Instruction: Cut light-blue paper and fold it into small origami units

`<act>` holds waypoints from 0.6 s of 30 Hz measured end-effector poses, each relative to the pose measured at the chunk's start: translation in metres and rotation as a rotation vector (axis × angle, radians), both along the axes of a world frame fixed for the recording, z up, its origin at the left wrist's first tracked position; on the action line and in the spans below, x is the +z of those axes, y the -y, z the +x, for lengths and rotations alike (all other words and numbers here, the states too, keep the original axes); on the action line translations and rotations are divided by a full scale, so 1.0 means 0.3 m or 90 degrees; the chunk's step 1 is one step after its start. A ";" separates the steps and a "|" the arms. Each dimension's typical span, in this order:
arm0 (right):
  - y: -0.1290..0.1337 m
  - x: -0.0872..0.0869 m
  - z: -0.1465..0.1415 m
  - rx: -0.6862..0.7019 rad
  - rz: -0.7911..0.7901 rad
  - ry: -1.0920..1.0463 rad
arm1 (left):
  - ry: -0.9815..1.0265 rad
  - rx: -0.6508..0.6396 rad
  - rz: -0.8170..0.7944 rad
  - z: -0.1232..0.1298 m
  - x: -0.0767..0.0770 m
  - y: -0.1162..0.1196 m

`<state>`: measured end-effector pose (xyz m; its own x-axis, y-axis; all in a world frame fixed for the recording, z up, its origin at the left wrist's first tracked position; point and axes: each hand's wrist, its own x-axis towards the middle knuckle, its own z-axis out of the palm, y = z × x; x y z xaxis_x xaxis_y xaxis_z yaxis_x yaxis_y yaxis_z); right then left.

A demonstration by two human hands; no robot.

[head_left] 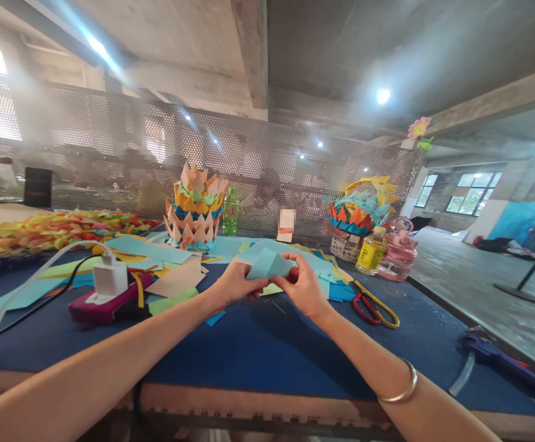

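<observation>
Some liquid (389,269) in bottle (400,245) beyond paper (265,263)

Matt light-blue paper piece (263,265), shiny metal bangle (414,382), glossy green plastic bottle (231,216)

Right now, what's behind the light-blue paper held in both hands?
Past the light-blue paper: loose sheets on the table, then the perforated panel farther back. Whatever the paper, left hand and right hand cover can't be seen.

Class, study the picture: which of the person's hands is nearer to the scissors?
Right. The right hand, holding blue paper, is left of the scissors; the left hand, gripping the paper's other side, is farther left.
</observation>
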<state>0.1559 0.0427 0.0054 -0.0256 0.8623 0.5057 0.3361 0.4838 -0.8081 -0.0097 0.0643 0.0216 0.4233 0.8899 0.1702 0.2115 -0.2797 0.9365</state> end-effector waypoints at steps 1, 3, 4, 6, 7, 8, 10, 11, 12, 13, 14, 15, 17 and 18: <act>0.001 0.001 0.000 0.001 -0.002 -0.002 | -0.007 0.003 0.008 -0.001 -0.002 -0.003; 0.001 0.002 -0.001 0.004 -0.007 -0.003 | -0.019 0.008 0.020 -0.003 -0.006 -0.008; 0.001 0.002 -0.001 0.008 -0.009 -0.003 | -0.025 0.011 0.027 -0.005 -0.007 -0.009; 0.001 0.001 0.000 0.015 -0.011 -0.005 | -0.028 0.013 0.040 -0.006 -0.007 -0.010; 0.000 0.001 0.001 0.018 -0.012 -0.006 | -0.028 0.013 0.045 -0.006 -0.006 -0.010; 0.000 0.001 0.001 0.020 -0.012 -0.006 | -0.025 0.013 0.048 -0.006 -0.005 -0.009; -0.001 0.002 0.003 0.017 -0.009 -0.003 | -0.019 0.017 0.047 -0.005 -0.003 -0.009; -0.001 0.004 0.004 0.014 -0.007 -0.001 | -0.018 0.020 0.042 -0.004 -0.003 -0.010; -0.001 0.005 0.005 0.013 -0.007 0.000 | -0.018 0.023 0.034 -0.004 -0.004 -0.012; 0.000 0.007 0.005 0.011 -0.009 0.000 | -0.020 0.025 0.024 -0.003 -0.006 -0.015; 0.000 0.008 0.005 0.010 -0.011 -0.001 | -0.022 0.027 0.016 -0.004 -0.008 -0.018; 0.000 0.010 0.006 0.009 -0.014 -0.001 | -0.026 0.030 0.011 -0.004 -0.011 -0.021; 0.001 0.012 0.005 0.009 -0.016 0.002 | -0.036 0.034 0.012 -0.007 -0.016 -0.026; 0.002 0.012 0.005 0.007 -0.014 0.007 | -0.040 0.038 0.015 -0.008 -0.018 -0.027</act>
<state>0.1573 0.0421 0.0092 -0.0406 0.8729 0.4862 0.3401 0.4696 -0.8148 -0.0120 0.0725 0.0163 0.3803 0.9098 0.1663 0.2862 -0.2867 0.9143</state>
